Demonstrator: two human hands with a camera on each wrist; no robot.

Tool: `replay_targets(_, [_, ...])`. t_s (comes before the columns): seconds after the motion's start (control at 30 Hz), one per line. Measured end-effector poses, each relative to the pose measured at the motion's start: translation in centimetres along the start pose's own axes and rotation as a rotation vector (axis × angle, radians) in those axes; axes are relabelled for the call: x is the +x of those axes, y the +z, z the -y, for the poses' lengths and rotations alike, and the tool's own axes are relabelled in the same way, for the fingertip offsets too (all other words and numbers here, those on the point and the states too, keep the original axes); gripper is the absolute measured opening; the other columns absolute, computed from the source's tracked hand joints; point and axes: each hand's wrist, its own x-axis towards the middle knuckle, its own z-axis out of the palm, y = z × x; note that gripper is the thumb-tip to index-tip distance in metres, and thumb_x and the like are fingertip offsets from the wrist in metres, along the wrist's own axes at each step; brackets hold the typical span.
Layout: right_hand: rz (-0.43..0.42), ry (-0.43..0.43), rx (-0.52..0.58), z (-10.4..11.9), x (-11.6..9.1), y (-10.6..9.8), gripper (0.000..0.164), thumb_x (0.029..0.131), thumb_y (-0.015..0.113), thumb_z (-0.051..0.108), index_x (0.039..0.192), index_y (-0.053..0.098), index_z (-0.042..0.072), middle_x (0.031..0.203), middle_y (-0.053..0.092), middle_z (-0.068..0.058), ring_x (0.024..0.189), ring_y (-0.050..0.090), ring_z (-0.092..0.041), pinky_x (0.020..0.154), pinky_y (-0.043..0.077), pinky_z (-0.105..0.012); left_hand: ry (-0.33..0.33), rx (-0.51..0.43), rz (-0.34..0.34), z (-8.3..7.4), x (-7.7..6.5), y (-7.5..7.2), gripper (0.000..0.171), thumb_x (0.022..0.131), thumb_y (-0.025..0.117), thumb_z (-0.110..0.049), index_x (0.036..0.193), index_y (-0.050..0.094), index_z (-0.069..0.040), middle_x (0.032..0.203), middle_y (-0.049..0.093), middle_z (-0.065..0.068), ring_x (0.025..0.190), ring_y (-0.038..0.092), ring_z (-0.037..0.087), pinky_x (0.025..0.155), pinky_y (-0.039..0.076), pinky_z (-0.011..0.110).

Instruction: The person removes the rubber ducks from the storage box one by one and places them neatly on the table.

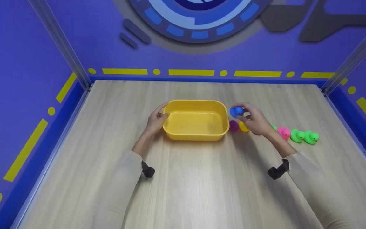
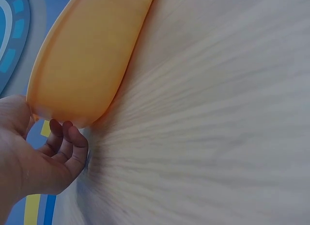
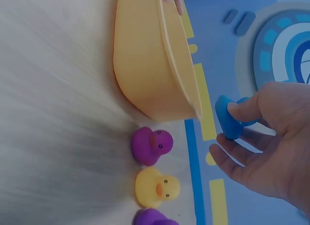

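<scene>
A yellow plastic basin (image 1: 195,137) stands on the table with nothing inside. My left hand (image 1: 156,121) grips its left end, thumb over the rim and fingers outside; the left wrist view shows the same hand (image 2: 46,154) at the basin's end (image 2: 87,65). Just off the basin's right end, my right hand (image 1: 255,121) pinches a blue rubber duck (image 1: 237,111) above the table. In the right wrist view the blue duck (image 3: 230,117) sits between thumb and fingers. Below it are a purple duck (image 3: 151,146) and a yellow duck (image 3: 156,187).
The row of ducks runs rightward along the table (image 1: 189,184), with a pink duck (image 1: 283,133) and green ducks (image 1: 311,137) at its far end. My right hand hides part of the row. Blue panels (image 1: 189,60) wall the table at the back and sides.
</scene>
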Motion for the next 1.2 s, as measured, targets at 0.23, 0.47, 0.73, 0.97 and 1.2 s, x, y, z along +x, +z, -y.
replay_targets(0.23, [-0.045, -0.002, -0.020, -1.0, -0.9, -1.2, 0.040, 0.100, 0.058, -0.002, 0.140, 0.053, -0.001, 0.143, 0.054, -0.025, 0.130, 0.054, -0.045, 0.107, 0.048, -0.059, 0.037, -0.002, 0.005, 0.1, 0.1, -0.1, 0.052, 0.105, 0.054, -0.020, 0.155, 0.044, -0.029, 0.106, 0.052, 0.006, 0.090, 0.051, 0.018, 0.069, 0.047, 0.020])
replay_targets(0.47, [-0.099, -0.030, -0.046, -2.3, -1.5, -1.4, 0.038, 0.099, 0.061, -0.002, 0.137, 0.057, -0.002, 0.140, 0.057, -0.025, 0.126, 0.058, -0.046, 0.100, 0.050, -0.060, 0.003, 0.037, -0.018, 0.5, 0.0, -0.7, 0.051, 0.105, 0.056, -0.022, 0.154, 0.045, -0.030, 0.101, 0.054, 0.004, 0.085, 0.052, 0.015, 0.066, 0.045, 0.019])
replay_targets(0.73, [-0.142, -0.046, -0.083, -3.4, -2.5, -2.8, 0.039, 0.097, 0.066, -0.001, 0.135, 0.061, 0.000, 0.136, 0.059, -0.025, 0.121, 0.060, -0.045, 0.090, 0.056, -0.018, -0.022, 0.035, -0.012, 0.4, 0.0, -0.8, 0.052, 0.106, 0.055, -0.025, 0.156, 0.043, -0.033, 0.104, 0.055, 0.006, 0.086, 0.053, 0.016, 0.068, 0.047, 0.021])
replay_targets(0.97, [-0.209, -0.075, -0.096, -4.3, -3.4, -3.9, 0.037, 0.097, 0.066, 0.000, 0.134, 0.060, -0.003, 0.131, 0.061, -0.028, 0.113, 0.062, -0.046, 0.080, 0.044, 0.000, 0.011, 0.056, -0.021, 0.3, 0.2, -0.4, 0.051, 0.105, 0.056, -0.023, 0.154, 0.045, -0.031, 0.104, 0.055, 0.007, 0.087, 0.052, 0.016, 0.067, 0.046, 0.020])
replay_targets(1.2, [-0.263, -0.037, -0.110, -4.9, -4.3, -4.9, 0.040, 0.099, 0.067, 0.009, 0.136, 0.058, -0.003, 0.132, 0.061, -0.027, 0.115, 0.061, -0.043, 0.083, 0.042, 0.002, 0.034, 0.039, -0.012, 0.3, 0.1, 0.0, 0.051, 0.105, 0.054, -0.021, 0.155, 0.045, -0.029, 0.105, 0.054, 0.007, 0.091, 0.052, 0.018, 0.069, 0.047, 0.020])
